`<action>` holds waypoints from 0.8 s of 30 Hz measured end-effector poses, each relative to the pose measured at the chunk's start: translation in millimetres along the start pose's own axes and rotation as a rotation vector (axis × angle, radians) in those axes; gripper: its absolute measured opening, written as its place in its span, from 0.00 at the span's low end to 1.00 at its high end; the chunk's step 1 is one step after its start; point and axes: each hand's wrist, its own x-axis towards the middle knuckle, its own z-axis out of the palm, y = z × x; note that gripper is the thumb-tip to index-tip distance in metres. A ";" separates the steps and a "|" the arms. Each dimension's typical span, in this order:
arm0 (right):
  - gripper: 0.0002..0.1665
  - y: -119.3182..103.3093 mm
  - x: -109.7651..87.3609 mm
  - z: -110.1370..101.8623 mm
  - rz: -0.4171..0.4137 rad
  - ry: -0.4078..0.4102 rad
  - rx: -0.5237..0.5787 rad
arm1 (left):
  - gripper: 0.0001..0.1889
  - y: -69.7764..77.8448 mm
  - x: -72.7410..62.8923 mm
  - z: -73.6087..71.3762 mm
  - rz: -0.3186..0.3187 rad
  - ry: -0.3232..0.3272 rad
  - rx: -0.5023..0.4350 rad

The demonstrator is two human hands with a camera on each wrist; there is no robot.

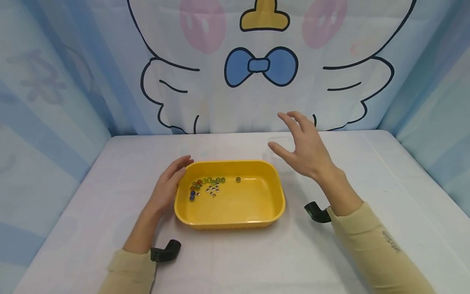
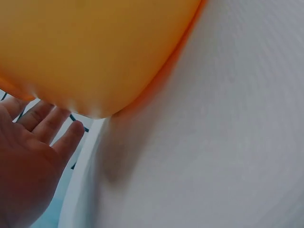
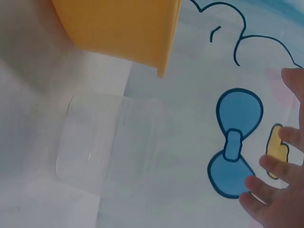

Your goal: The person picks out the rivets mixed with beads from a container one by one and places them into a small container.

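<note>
A yellow tray [image 1: 238,212] sits on the table in the head view. Glass marbles [image 1: 213,181], green, reddish and blue, lie toward its far left. Among them are several tiny shiny metallic pieces [image 1: 212,189], too small to identify. My left hand [image 1: 167,185] rests against the tray's left end near the far corner; in the left wrist view its fingers [image 2: 50,124] lie extended along the tray's outer wall. My right hand [image 1: 306,149] is raised beyond the tray's right end, fingers spread and holding nothing. A clear plastic container [image 3: 109,142] stands near the tray in the right wrist view.
The white-covered table [image 1: 235,261] extends around the tray. Behind it hangs a printed curtain with a blue bow [image 1: 260,65], and blue patterned cloth [image 1: 47,122] borders the sides. Black wrist mounts [image 1: 167,251] stick out near both sleeves.
</note>
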 end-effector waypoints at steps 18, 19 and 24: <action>0.41 -25.4 14.3 12.6 -0.079 -0.100 0.041 | 0.25 -8.6 3.4 2.9 -0.038 -0.025 -0.069; 0.41 -27.0 15.4 13.0 -0.081 -0.111 0.039 | 0.25 -9.0 3.2 3.0 -0.037 -0.026 -0.068; 0.41 -36.0 20.0 15.0 -0.093 -0.144 0.047 | 0.25 -9.2 2.3 4.7 -0.046 -0.025 -0.088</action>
